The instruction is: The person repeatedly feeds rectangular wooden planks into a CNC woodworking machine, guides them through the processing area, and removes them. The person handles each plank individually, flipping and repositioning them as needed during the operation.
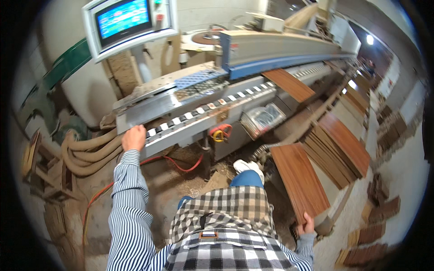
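Note:
My left hand is closed at the near left end of a long edge-banding machine, beside its row of black and white feed pads. Its curled fingers hide whatever may be inside them. My right hand grips the near end of a reddish-brown wood-grain panel, thumb on top. This panel slants at my right, its far end close to the machine side. Another brown panel lies across the machine's outer side, farther along.
Stacked brown panels lie to the right. A lit control screen stands at the far left. Thick hoses and a red air line run low around the machine. A clear-covered box sits at its side.

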{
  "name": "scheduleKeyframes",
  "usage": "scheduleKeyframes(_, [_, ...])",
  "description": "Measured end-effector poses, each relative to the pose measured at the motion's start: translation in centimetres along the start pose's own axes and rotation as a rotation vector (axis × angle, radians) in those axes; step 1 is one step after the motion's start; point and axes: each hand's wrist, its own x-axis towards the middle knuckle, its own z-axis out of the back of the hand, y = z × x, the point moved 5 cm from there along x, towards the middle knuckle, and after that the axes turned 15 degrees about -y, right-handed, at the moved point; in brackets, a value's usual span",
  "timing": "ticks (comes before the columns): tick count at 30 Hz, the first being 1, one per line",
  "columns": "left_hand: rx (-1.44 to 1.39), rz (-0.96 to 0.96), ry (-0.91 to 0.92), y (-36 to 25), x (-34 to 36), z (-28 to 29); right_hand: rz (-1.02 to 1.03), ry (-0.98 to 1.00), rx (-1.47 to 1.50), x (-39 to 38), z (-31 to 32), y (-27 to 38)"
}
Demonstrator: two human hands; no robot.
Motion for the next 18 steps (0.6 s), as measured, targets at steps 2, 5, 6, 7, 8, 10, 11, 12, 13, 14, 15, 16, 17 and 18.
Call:
scheduleKeyframes(2, [-0.010,0.006,-0.012,0.3,0.0,-0.3,-0.026,0.086,0.040,-1.5,-3.4,1.5])
scheduleKeyframes(5, [-0.021,0.010,-0.017,0.7,-0.2,0.1,-0.092,0.185,0.044,-1.6,-7.9,1.2])
scheduleKeyframes(6, [-0.021,-0.008,-0.039,0.8,-0.3,0.3,-0.091,0.211,0.018,-1.4,-10.6,1.1])
scheduleKeyframes(7, [-0.025,-0.001,-0.043,0.9,-0.3,0.4,-0.086,0.234,-0.009,-1.3,-13.3,0.9])
scheduleKeyframes(8, [-0.028,-0.005,-0.048,0.6,-0.2,0.6,-0.080,0.297,0.010,-1.0,-15.7,0.1])
scheduleKeyframes(10, [-0.041,0.000,-0.032,0.3,-0.1,0.6,-0.090,0.370,0.016,-1.3,-21.3,-1.0])
scheduleKeyframes(11, [-0.044,-0.007,-0.036,0.3,-0.1,0.6,-0.113,0.387,0.015,-2.0,-24.2,-1.5])
scheduleKeyframes(12, [-0.043,-0.004,-0.038,0.4,-0.1,0.5,-0.140,0.437,-0.011,-3.0,-27.2,-2.1])
scheduleKeyframes(13, [-0.045,-0.004,-0.038,0.4,-0.1,0.4,-0.165,0.485,-0.038,-3.9,-29.4,-2.7])
scheduleKeyframes(14, [-0.051,-0.003,-0.034,0.2,0.0,0.3,-0.187,0.547,-0.059,-3.5,-30.7,-4.7])
scheduleKeyframes(15, [-0.040,-0.002,-0.041,0.3,0.0,0.4,-0.219,0.619,-0.076,-3.2,-32.2,-6.8])
scheduleKeyframes(16, [-0.035,0.011,-0.041,0.6,0.0,0.5,-0.261,0.639,-0.055,-4.9,-34.3,-7.5])
scheduleKeyframes(17, [-0.033,0.023,-0.038,0.8,0.0,0.5,-0.300,0.657,-0.036,-7.0,-36.6,-7.9])
scheduleKeyframes(18, [-0.033,0.004,-0.048,0.8,-0.1,0.4,-0.330,0.716,-0.037,-8.7,-38.3,-8.4])
